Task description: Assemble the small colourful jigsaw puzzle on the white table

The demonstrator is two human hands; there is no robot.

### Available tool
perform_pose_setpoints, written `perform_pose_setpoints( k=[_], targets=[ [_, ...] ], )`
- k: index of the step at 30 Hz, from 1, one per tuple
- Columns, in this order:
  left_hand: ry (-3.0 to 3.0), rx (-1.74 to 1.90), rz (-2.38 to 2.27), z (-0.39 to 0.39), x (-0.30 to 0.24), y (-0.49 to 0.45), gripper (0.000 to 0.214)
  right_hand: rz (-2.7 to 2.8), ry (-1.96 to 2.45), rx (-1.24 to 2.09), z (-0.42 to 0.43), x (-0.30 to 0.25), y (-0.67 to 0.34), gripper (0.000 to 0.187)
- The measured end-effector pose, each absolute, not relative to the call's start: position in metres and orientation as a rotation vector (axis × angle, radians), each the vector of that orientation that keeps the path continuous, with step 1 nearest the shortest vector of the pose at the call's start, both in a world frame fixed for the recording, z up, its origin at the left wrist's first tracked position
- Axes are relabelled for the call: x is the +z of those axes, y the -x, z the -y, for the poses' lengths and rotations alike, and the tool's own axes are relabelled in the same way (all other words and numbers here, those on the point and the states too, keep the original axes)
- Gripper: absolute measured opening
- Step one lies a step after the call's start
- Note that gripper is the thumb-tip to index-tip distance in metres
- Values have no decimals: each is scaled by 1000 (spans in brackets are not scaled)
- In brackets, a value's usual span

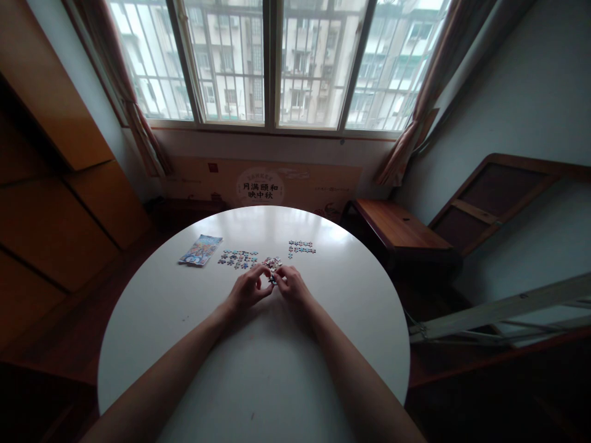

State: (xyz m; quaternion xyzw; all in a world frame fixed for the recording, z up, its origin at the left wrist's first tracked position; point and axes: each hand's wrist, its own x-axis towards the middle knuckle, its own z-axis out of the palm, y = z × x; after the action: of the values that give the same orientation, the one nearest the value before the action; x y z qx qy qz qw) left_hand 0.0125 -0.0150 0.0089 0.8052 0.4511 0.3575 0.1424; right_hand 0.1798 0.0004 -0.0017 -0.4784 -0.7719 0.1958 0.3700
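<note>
My left hand (250,287) and my right hand (291,283) meet over the near side of a small heap of jigsaw puzzle pieces (273,263). Between their fingertips is a dark puzzle piece (272,280). The left thumb and forefinger curve into a ring that closes at this piece, while the right fingers pinch it from the other side. Left of the heap, several puzzle pieces (237,259) lie spread in rows. A smaller set of puzzle pieces (301,247) is laid out beyond my right hand. Fingers cover part of the heap.
A colourful printed sheet (202,250) lies at the left on the round white table (258,369). Beyond the table's far edge is a printed banner (305,178) under the window. A wooden bench-like piece (397,223) stands to the right.
</note>
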Motion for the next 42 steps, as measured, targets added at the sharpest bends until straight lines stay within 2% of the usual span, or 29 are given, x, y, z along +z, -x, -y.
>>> perform_pose_setpoints(
  k=[42],
  targets=[
    [-2287, 1001, -1308, 14, 5, -12, 10, 2043, 1216, 492, 2, 0, -179, 10]
  ],
)
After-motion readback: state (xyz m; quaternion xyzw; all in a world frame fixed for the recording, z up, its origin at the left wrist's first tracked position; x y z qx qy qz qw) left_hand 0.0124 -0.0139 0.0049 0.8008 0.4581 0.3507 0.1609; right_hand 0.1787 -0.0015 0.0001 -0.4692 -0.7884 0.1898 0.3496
